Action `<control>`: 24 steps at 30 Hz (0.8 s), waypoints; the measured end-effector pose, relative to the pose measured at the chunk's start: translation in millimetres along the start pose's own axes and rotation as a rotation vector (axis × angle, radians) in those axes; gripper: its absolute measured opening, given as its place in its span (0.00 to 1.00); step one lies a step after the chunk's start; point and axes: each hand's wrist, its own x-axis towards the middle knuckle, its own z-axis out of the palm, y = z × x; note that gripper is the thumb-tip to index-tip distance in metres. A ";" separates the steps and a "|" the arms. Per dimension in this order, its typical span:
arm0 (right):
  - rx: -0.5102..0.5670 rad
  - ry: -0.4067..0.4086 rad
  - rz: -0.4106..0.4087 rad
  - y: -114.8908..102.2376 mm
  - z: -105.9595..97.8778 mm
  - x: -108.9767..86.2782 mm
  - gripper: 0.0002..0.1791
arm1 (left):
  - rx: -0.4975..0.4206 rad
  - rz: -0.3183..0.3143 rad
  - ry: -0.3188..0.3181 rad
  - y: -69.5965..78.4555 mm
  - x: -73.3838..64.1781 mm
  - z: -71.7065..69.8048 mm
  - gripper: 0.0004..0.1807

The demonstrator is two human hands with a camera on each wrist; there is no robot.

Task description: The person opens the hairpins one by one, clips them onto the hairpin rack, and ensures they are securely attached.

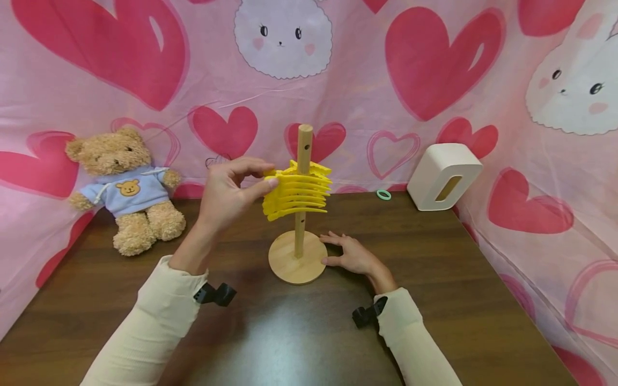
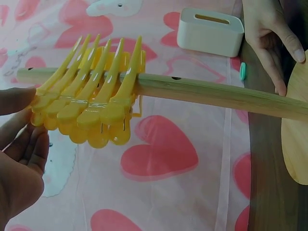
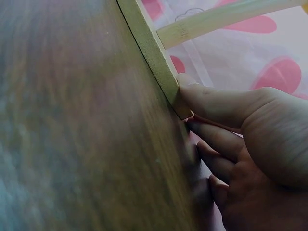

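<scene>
A yellow hair claw clip [image 1: 301, 193] sits around the upper part of an upright wooden post [image 1: 299, 236], its long curved teeth crossing in front of it. My left hand [image 1: 229, 190] pinches the clip's left end between thumb and fingers. In the left wrist view, the clip [image 2: 91, 106] shows a scalloped edge near the fingertips. The post stands on a round wooden base [image 1: 285, 262]. At the base's right edge is my right hand [image 1: 354, 256], its fingers loosely extended. The right wrist view shows its thumb [image 3: 211, 101] against the base's rim [image 3: 149, 53].
A teddy bear [image 1: 132, 187] in a blue top sits at the back left of the brown table [image 1: 410, 241]. Toward the back right are a small mint-green ring [image 1: 383, 194] and a white tissue box [image 1: 444, 174]. A pink heart-patterned cloth [image 1: 357, 91] hangs behind.
</scene>
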 end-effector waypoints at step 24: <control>-0.015 -0.006 0.005 -4.3 -1.6 -1.3 0.34 | -0.065 0.043 -0.025 -5.4 -4.9 1.8 0.16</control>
